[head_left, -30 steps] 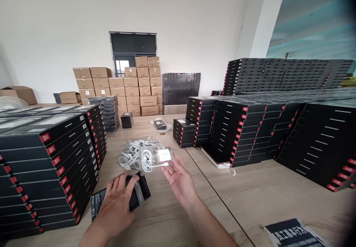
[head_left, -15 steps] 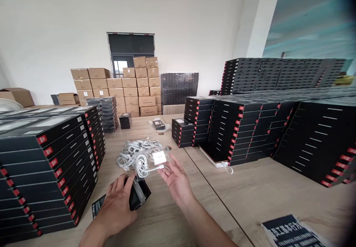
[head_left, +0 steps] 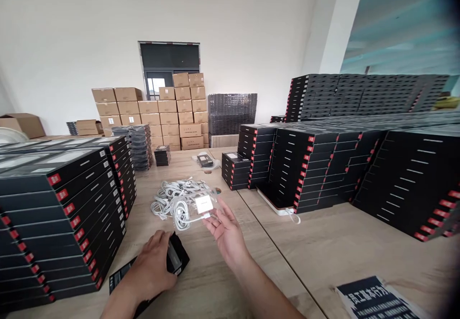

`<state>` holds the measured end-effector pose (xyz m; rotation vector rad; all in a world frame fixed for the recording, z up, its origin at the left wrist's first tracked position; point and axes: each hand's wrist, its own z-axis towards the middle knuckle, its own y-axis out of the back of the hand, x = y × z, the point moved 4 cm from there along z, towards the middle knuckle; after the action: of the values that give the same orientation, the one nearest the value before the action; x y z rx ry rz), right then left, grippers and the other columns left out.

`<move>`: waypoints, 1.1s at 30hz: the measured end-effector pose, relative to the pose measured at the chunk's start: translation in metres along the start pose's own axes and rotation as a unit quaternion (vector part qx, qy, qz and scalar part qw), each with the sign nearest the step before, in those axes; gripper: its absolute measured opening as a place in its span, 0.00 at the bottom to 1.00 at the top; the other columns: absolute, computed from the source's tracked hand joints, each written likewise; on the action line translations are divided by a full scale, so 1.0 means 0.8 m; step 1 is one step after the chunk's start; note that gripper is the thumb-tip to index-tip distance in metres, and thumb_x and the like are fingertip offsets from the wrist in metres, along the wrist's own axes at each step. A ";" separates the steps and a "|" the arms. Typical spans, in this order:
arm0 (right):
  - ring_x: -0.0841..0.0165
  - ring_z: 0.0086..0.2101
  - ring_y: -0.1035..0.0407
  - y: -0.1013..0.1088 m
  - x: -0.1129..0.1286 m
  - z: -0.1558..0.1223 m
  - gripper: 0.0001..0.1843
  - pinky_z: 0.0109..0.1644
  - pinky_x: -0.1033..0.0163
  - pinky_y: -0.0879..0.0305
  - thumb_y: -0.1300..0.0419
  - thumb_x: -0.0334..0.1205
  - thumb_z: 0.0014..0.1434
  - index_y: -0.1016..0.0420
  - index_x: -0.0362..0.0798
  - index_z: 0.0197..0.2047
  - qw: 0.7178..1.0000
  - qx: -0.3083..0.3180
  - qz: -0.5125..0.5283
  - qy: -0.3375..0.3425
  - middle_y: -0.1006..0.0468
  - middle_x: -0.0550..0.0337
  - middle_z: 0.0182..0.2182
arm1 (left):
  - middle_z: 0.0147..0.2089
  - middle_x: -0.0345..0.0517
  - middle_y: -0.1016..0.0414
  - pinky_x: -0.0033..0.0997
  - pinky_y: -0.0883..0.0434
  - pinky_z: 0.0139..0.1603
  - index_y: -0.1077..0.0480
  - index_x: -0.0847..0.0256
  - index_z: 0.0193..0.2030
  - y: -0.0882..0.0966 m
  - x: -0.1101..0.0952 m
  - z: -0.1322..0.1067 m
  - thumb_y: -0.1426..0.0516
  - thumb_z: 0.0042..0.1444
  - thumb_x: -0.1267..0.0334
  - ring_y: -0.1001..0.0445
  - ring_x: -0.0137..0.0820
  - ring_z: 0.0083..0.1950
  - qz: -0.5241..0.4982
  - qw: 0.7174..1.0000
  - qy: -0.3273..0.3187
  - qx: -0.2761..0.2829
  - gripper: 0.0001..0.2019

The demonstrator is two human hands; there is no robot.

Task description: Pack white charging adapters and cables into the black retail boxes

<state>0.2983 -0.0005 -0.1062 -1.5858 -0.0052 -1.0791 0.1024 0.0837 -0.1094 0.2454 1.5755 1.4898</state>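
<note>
My right hand [head_left: 224,230] holds up a clear plastic bag [head_left: 192,209] with a coiled white cable and a white label, pinched at the fingertips above the wooden table [head_left: 323,252]. My left hand [head_left: 151,271] is closed over a small black box [head_left: 176,259] lying on the table, beside a flat black sleeve [head_left: 120,278]. Just beyond the bag lies a heap of white bagged cables [head_left: 168,194].
Tall stacks of black boxes with red tabs stand at the left [head_left: 61,213] and at the right [head_left: 341,165]. Brown cartons [head_left: 172,113] are piled against the back wall. A printed black sheet [head_left: 373,300] lies at the near right.
My left hand has pulled the black box slightly nearer and to the left, flattening it on the table. The right hand with the cable bag has drifted a little left.
</note>
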 end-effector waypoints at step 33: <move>0.66 0.35 0.26 -0.029 0.014 -0.022 0.25 0.36 0.58 0.24 0.32 0.49 0.53 0.24 0.55 0.54 0.982 0.084 -0.168 0.000 0.22 0.55 0.48 | 0.65 0.53 0.42 0.54 0.45 0.66 0.58 0.53 0.72 0.027 0.003 -0.003 0.41 0.44 0.70 0.40 0.48 0.64 0.043 0.979 -0.105 -0.171 0.48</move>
<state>0.2817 -0.0120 -0.0827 -1.4623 -0.3670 -1.3030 0.0896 0.0889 -0.0923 0.2646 1.1324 1.7125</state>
